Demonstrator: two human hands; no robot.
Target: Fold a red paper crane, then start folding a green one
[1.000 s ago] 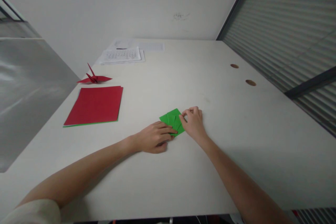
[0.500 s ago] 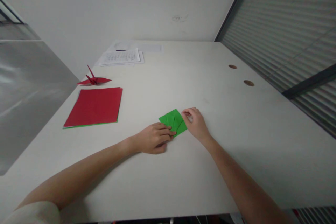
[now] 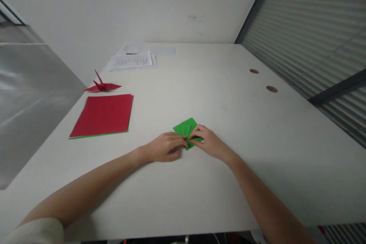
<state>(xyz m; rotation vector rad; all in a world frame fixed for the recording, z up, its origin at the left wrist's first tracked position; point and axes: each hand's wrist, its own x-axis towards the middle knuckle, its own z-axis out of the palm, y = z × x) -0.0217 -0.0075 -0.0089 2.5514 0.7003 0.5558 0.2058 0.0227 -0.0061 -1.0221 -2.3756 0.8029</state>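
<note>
A small green sheet of origami paper, folded into a diamond with crease lines and flaps, lies on the white table. On its lower left rests my left hand, fingers stretched over the edge and fingertips pressing the paper down, thumb apart below. From the right, my right hand pinches at the paper near its middle, thumb and index finger together and close to the left fingertips. The right hand covers much of the paper's right side, and the exact bit of flap between its fingers is too small to make out.
A stack of square red paper with a green edge underneath lies at the left. Behind it stands a folded red paper crane. Printed sheets lie at the table's far left. Two round holes pierce the table near the right-hand blinds.
My right hand has moved left and down from the paper's right corner to its middle, fingers now pinching there. My left hand has shifted only slightly; the green paper stays in place.
</note>
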